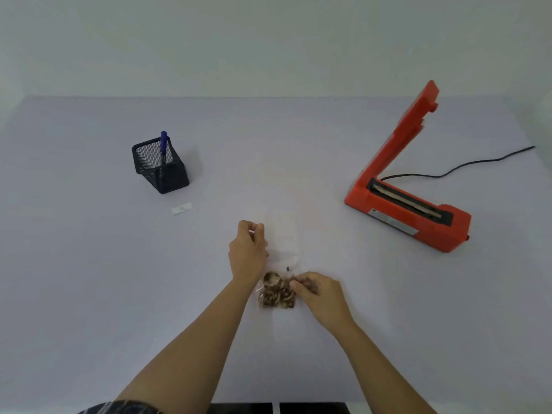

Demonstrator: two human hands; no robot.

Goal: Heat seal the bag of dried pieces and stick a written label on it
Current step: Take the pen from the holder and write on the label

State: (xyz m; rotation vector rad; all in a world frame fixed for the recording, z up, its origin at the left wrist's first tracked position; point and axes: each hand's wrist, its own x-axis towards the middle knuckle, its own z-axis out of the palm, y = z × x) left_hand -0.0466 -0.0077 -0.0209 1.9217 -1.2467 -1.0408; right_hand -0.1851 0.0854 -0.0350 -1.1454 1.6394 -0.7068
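The left forearm [191,354] and right forearm [382,363] come up from 6 o'clock, bare, and meet over a clear bag [283,234] that lies flat on the pale tabletop [89,264], just below the middle of the view. The bag runs lengthwise from 12 to 6 o'clock. Its far half is see-through and hard to make out against the surface. Its near end holds a brown heap of dried pieces [276,292], with one or two loose bits a little higher inside.

The left hand [248,252] sits at the bag's 9 o'clock edge, above the heap. Its fingers [257,231] are curled and pinch the film there. The right hand [321,294] is at 3 o'clock of the heap, and its fingers [298,283] are bunched and grip the bag right against the pieces.

At 2 o'clock from the bag, well apart, stands a red sealer [418,216] with its arm [409,130] raised steeply, so the sealing strip in the base is bare. A black cable [466,164] runs from behind it toward 3 o'clock.

At 10 o'clock a black mesh holder [167,177] stands upright with a blue pen [163,143] leaning inside it. Near the holder's 6 o'clock side a small white label [181,208] lies flat, apart from both the holder and the bag.
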